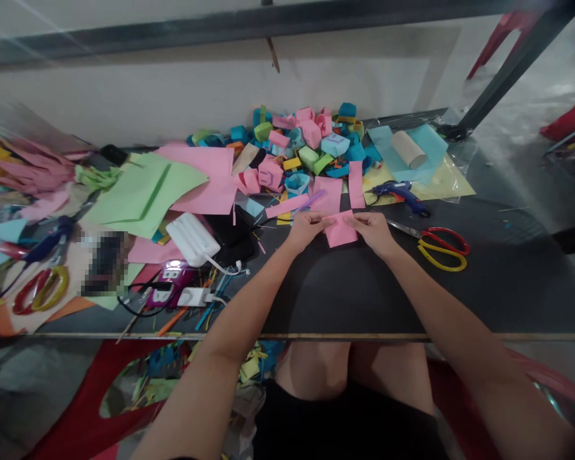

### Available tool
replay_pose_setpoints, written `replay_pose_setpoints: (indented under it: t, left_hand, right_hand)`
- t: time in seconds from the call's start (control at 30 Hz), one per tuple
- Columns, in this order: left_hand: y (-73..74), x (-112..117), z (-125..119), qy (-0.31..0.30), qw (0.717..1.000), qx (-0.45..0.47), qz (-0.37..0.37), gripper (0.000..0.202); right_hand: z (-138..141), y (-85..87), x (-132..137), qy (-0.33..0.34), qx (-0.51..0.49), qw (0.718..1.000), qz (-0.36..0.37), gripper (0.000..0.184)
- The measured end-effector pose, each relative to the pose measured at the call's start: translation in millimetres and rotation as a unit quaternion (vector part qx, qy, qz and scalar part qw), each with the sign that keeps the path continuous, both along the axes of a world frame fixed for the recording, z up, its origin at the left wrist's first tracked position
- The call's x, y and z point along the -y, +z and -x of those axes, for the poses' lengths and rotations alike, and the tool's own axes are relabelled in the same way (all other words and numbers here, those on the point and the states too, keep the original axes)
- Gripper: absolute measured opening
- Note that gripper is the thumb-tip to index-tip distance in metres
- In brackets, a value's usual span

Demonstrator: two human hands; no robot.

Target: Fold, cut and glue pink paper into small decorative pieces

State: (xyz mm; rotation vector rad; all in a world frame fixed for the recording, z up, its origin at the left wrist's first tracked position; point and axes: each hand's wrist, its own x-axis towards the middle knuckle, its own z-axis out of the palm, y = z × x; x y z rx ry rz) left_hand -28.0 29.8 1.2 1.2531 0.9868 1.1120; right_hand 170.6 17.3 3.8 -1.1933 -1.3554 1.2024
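Observation:
Between my two hands a small square piece of pink paper (pixel 341 234) is held just above the dark table (pixel 349 300). My left hand (pixel 309 228) pinches its upper left part, thumb on top. At its upper right part my right hand (pixel 370 229) grips it the same way. Behind the paper lie a larger pink sheet (pixel 328 191), a pink strip (pixel 356 184) and a purple pen-like stick (pixel 315 199). Scissors (pixel 441 248) with red and yellow handles rest to the right of my right hand. A blue glue gun (pixel 402 193) lies beyond them.
Folded colored paper pieces (pixel 311 137) are heaped along the wall. A cardboard tube (pixel 409 150) sits on blue paper at the back right. On the left are green sheets (pixel 144 191), a white power bank (pixel 193 239), a purple power strip (pixel 171 281) and second scissors (pixel 41 291).

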Motion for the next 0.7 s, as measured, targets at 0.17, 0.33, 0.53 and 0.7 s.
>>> replay_pose_setpoints:
  t: [0.17, 0.33, 0.53, 0.7]
  left_hand:
    - [-2.1, -0.6, -1.0, 0.019, 1.0, -0.002, -0.002, 0.039]
    - [-5.4, 0.4, -2.6, 0.048, 0.999, -0.006, -0.018, 0.039]
    - [-4.5, 1.1, -2.6, 0.06, 0.996, -0.056, -0.032, 0.036]
    - [-0.6, 0.6, -3.8, 0.056, 0.997, -0.04, -0.019, 0.035]
  right_hand:
    - [2.4, 1.5, 1.2, -0.005, 0.008, 1.0, -0.005, 0.046]
    - [2.9, -1.0, 3.5, -0.041, 0.046, 0.998, -0.035, 0.048]
    - [3.9, -1.0, 1.8, -0.036, 0.036, 0.998, -0.035, 0.047]
    - [5.0, -2.8, -1.3, -0.043, 0.001, 0.998, -0.046, 0.045]
